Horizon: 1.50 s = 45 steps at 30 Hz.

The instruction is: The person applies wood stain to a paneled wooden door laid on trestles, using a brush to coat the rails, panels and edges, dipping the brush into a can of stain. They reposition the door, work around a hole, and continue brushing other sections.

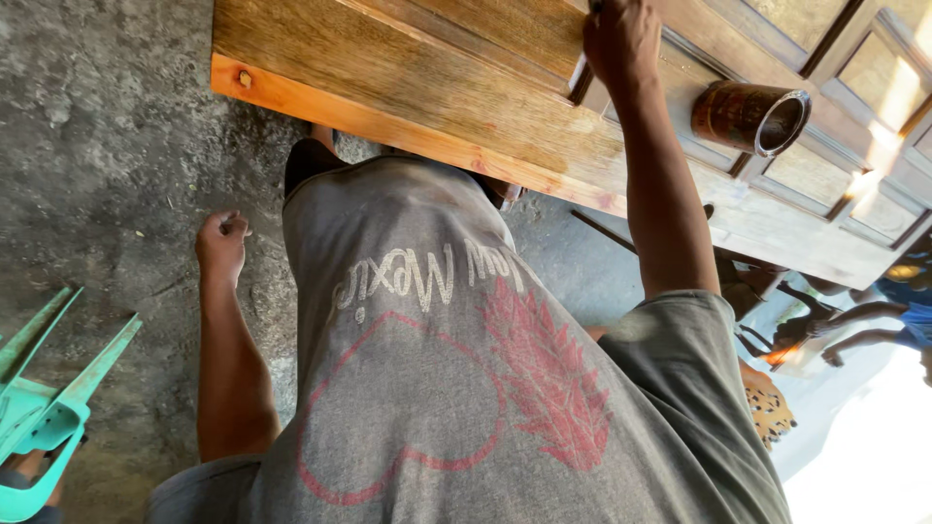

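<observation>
Right hand (621, 39) on grainy panelled wooden door (437, 78), dented tin can (749, 116) nearby

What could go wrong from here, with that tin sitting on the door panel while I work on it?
The open tin lies on its side on the wooden door panel; a jolt could roll it off the panel. The right hand presses near a groove, where fingers might get pinched. The left hand hangs closed and apart from the panel, so it adds no steadying.
</observation>
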### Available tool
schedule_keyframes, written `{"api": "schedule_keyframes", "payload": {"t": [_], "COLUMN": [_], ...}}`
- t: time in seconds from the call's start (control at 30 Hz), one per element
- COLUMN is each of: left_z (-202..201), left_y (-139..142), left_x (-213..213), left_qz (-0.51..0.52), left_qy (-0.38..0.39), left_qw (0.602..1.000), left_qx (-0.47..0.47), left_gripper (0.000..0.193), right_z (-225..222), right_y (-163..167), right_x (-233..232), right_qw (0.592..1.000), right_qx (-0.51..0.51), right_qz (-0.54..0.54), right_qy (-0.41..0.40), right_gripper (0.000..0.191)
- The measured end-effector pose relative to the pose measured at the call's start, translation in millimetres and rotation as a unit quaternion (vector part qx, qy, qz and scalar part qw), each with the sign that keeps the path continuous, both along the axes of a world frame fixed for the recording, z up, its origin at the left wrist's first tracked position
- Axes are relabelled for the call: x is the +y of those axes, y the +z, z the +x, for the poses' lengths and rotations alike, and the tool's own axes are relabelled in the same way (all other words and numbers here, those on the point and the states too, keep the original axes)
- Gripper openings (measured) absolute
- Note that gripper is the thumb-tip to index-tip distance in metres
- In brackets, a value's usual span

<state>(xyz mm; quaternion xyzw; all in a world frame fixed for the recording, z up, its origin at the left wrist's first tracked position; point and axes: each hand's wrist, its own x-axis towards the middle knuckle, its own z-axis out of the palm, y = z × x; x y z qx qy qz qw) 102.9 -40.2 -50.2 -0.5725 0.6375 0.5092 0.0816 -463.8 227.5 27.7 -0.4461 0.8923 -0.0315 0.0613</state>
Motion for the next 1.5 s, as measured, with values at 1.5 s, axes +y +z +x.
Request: {"api": "schedule_keyframes", "payload": {"t": [1.5], "left_z": [-16], "left_y": [11], "left_x": [-8], "left_qz": [0.026], "left_qy": [-0.017], "left_qw": [0.999], "left_qx": [-0.034], "left_gripper": [0.033], "right_z": [-13], "right_y": [6], "right_x": [41], "right_qw": [0.982], "right_qx": [-0.081], "right_qz": [-0.102], "right_qy": [-0.135], "right_gripper": [0.009]}}
